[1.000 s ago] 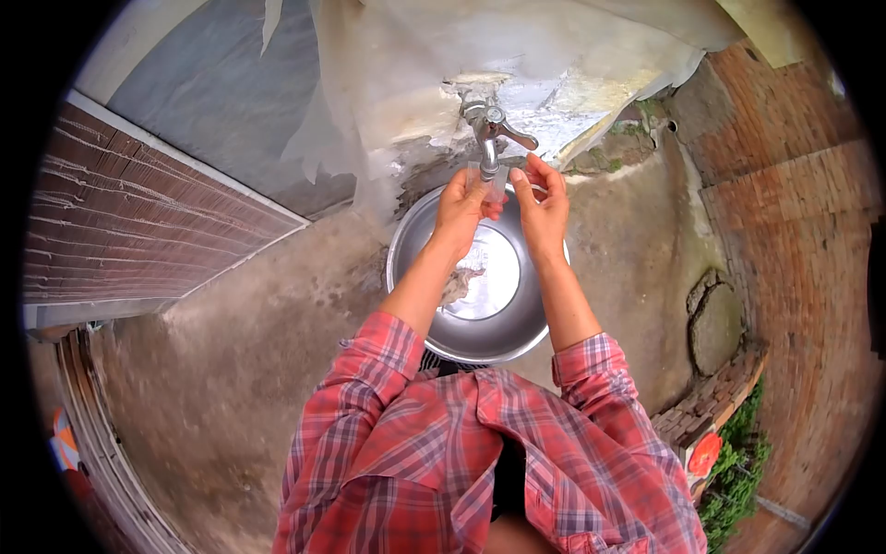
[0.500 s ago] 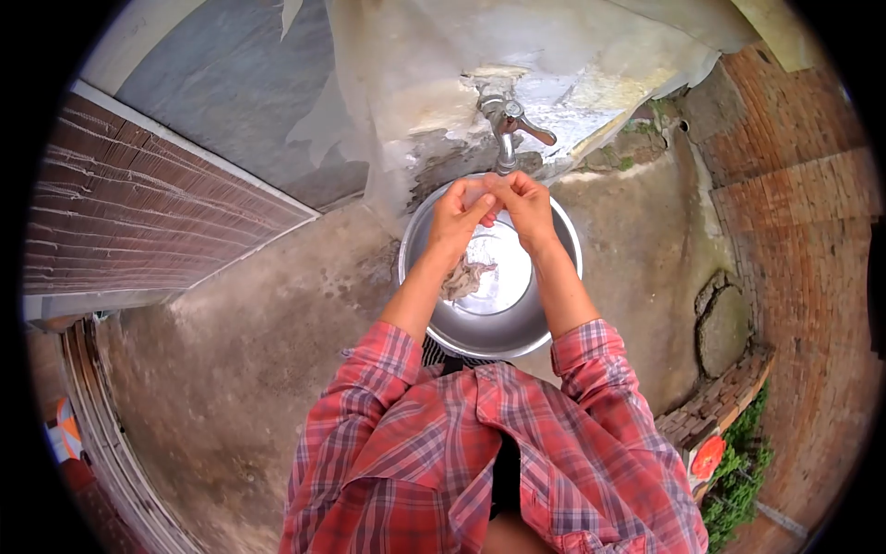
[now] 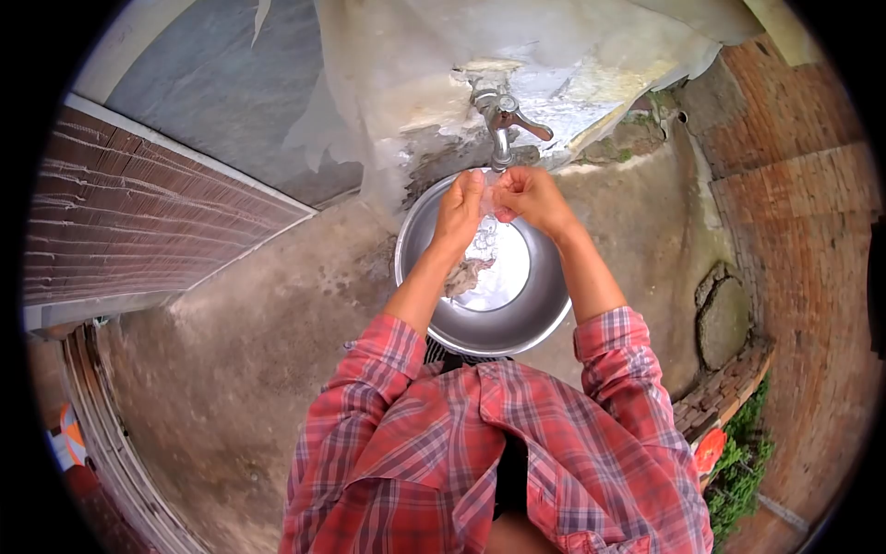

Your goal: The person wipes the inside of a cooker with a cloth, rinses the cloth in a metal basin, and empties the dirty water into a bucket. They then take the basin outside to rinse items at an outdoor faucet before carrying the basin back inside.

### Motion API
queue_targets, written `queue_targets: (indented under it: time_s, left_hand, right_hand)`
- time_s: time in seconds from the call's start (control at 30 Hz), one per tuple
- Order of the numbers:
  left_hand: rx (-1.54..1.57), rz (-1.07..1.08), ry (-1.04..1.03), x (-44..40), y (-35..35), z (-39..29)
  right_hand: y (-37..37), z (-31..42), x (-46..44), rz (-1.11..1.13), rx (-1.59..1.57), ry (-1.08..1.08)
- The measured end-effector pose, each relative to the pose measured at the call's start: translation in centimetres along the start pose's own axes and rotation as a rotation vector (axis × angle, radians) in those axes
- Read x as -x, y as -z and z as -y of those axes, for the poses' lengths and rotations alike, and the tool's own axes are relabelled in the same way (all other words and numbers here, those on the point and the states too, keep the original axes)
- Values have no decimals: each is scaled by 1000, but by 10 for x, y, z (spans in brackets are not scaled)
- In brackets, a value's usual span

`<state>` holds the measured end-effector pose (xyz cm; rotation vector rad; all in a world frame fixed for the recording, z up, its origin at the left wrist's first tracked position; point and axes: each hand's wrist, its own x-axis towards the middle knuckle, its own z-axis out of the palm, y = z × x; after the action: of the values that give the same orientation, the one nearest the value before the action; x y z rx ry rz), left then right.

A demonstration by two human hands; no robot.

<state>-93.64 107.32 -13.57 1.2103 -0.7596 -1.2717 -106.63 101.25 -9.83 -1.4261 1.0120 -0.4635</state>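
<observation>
Under the spout of a metal tap [image 3: 501, 137], my two hands meet above a round steel basin [image 3: 552, 309]. My left hand [image 3: 458, 210] is closed, fingers pressed together around one side of a small pale, translucent piece [image 3: 488, 198] whose kind I cannot make out. The other side of that piece is pinched by my right hand [image 3: 537, 200], fingers curled inward. Clear water appears to fall below them into the basin. A crumpled greyish-brown cloth-like lump [image 3: 464, 277] lies inside the basin, partly hidden by my left wrist.
Behind the tap is a wall with torn sheeting [image 3: 406, 55]. A slatted brown panel [image 3: 148, 212] leans at the left. Stained concrete floor [image 3: 268, 323] surrounds the basin. Brick paving [image 3: 803, 249], a stone lid [image 3: 724, 319] and green plants [image 3: 738, 462] are at the right.
My hands have drawn slightly apart, the right moving rightward with its elbow out, so the pale piece between them shows more. The lump in the basin stays put.
</observation>
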Motion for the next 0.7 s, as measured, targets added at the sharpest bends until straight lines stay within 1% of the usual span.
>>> queue_targets:
  time_s: [0.07, 0.1, 0.17, 0.3, 0.37, 0.4, 0.47, 0.6, 0.67, 0.7]
  left_hand:
    - [48, 77, -5, 1, -1, -2]
    - [48, 75, -4, 1, 0, -2]
    - [75, 167, 17, 2, 5, -3]
    - [144, 114, 49, 1, 4, 3]
    - [76, 65, 131, -2, 8, 7]
    - [76, 65, 131, -2, 8, 4]
    - [9, -9, 163, -2, 6, -1]
    - [-50, 14, 179, -3, 4, -3]
    - [-92, 4, 108, -3, 4, 1]
    - [-93, 4, 108, -2, 3, 0]
  right_hand:
    - [-3, -6, 1, -68, -96, 15]
    - [-4, -7, 2, -67, -96, 15]
    - [-12, -8, 4, -150, -64, 21]
    - [-20, -9, 6, -227, -41, 28]
    - [-13, -10, 7, -51, -29, 34]
    - [-12, -8, 8, -51, -29, 34]
    - [-9, -6, 11, 66, -215, 21]
    - [-5, -11, 6, 92, -199, 21]
    - [-7, -13, 6, 43, -108, 30]
    - [-9, -14, 6, 43, -108, 30]
